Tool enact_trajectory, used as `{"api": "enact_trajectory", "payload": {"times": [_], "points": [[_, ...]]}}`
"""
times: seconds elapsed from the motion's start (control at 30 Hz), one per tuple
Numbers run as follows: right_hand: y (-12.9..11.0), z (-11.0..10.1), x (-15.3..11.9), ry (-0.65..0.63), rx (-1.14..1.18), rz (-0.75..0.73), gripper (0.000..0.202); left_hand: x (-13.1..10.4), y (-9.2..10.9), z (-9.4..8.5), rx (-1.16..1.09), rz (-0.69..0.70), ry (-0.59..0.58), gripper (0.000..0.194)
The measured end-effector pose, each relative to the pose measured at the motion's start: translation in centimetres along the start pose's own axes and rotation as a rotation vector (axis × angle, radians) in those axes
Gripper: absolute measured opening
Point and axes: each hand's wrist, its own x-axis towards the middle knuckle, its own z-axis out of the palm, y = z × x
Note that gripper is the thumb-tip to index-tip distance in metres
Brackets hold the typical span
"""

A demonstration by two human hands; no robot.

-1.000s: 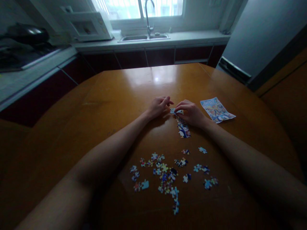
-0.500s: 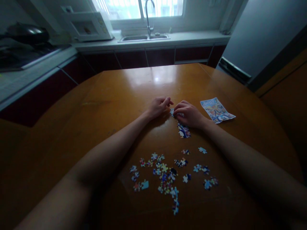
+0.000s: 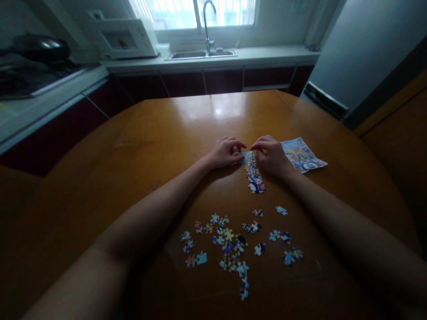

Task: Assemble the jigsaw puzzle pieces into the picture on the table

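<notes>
Left grip (image 3: 226, 152) and right grip (image 3: 271, 155) both curved, fingers parted from thumbs, and from between them ran the strip (image 3: 255, 177), joined! Plenty remained: loose pieces (image 3: 228, 235) lay scattered on the desk (image 3: 160, 142), well short of both grips.

the table (image 3: 167, 129) is made of brown wood, and its smooth top shows a bright reflection (image 3: 218, 111) toward the far edge. on it lies a narrow strip of joined puzzle pieces (image 3: 254, 175). to the right of this strip there is a colourful printed sheet (image 3: 302, 155). on the nearer part, many loose puzzle pieces (image 3: 228, 234) are scattered, mostly in small groups.
</notes>
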Motion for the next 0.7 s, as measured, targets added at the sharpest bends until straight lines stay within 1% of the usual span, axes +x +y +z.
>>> {"api": "enact_trajectory", "payload": {"times": [0.13, 0.33, 0.47, 0.6, 0.7], "points": [[-0.37, -0.04, 0.02, -0.021, 0.011, 0.003, 0.026, -0.05, -0.07, -0.02, 0.05, 0.024, -0.025, 0.033], [-0.16, -0.05, -0.03, -0.043, 0.035, 0.013, 0.029, 0.2, -0.11, 0.07, -0.01, -0.01, 0.001, 0.024], [-0.01, 0.1, -0.18, -0.133, 0.082, -0.025, 0.03, 0.15, -0.13, 0.07, 0.01, 0.026, -0.001, 0.027], [0.04, 0.42, -0.31, -0.228, 0.095, -0.103, 0.035, 0.02, -0.36, 0.19, 0.019, 0.047, 0.004, 0.027], [0.1, 0.67, -0.34, -0.258, 0.076, -0.145, 0.035, 0.01, -0.49, 0.28, 0.034, 0.043, 0.003, 0.025]]}}
